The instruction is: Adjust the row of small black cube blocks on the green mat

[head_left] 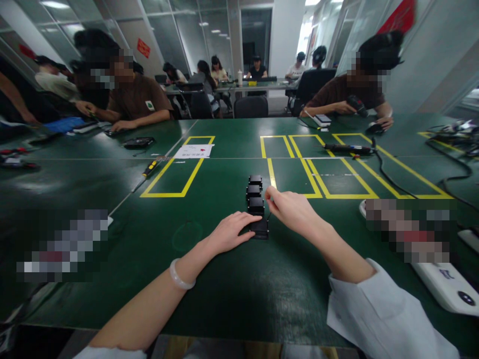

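Note:
Several small black blocks stand in a column on the green table; the nearest black block [259, 229] is wider and flatter than the black block [256, 204] behind it. My left hand [235, 229] rests at the left side of the nearest block, its fingers apart and touching it. On the right, my right hand [290, 207] is raised beside the column with its fingers pinched. A thin dark piece shows below those fingertips, too small to make out.
A yellow-handled screwdriver [150, 168] and a paper sheet [193, 151] lie at the left. Yellow tape [272, 174] marks the green table [224, 294]. A black electric screwdriver [348, 149] with its cable lies at the right, beyond a white device [441, 284]. People sit opposite.

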Tool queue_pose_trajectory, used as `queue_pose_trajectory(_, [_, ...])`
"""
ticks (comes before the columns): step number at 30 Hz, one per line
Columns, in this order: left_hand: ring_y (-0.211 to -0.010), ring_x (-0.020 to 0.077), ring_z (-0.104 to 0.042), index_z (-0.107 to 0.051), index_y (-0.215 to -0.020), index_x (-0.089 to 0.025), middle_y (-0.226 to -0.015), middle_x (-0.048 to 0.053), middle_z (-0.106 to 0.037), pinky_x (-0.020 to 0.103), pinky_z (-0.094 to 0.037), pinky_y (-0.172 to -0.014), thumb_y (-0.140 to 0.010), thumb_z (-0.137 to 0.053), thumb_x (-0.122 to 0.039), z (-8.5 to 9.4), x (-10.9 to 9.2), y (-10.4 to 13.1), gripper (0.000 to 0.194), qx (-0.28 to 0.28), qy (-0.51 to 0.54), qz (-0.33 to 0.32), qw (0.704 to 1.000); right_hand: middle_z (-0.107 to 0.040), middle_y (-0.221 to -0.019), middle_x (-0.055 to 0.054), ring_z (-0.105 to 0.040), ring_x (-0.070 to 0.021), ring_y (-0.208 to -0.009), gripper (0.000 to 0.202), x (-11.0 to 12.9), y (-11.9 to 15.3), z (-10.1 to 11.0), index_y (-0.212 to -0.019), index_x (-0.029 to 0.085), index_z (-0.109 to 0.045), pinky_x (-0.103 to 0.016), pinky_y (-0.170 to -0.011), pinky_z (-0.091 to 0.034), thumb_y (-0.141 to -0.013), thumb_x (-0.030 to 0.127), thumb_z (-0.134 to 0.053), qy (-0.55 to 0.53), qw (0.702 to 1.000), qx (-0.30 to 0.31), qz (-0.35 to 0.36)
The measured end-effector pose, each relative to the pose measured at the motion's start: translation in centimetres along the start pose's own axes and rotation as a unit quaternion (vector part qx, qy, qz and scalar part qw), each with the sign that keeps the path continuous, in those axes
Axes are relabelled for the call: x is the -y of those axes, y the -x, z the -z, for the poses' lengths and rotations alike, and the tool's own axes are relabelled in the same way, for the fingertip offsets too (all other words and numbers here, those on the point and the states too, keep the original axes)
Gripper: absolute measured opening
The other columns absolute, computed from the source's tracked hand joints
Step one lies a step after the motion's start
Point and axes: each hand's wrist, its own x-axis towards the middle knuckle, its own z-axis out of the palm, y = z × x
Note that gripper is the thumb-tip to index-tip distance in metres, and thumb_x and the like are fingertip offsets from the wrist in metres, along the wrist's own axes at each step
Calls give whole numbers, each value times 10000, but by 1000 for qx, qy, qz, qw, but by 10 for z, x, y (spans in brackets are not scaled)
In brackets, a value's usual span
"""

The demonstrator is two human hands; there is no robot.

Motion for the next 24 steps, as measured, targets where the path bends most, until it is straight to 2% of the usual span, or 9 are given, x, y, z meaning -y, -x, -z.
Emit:
queue_pose_trajectory(11, [-1060,209,-540,-436,-1346,-276,-1219,42,-582,360,-445,-925,-936,-514,-302,0,-2,0,419,-4,-1,-2,1000,-682,-769,-47,-647,-193,-692,250,2,0,3,-1008,203,-501,-258,-493,-199,-966,368,-318,-3,1000,10,-9])
queue_pose_trajectory(24, [-1067,217,-531,-436,-1344,-271,-1223,46,-579,366,-435,-935,-935,-515,-299,0,0,0,418,0,-2,-2,1000,-677,-766,-30,-624,-165,-632,216,2,1,2,-1056,207,-489,-251,-495,-182,-946,285,-320,-17,1000,5,-3])
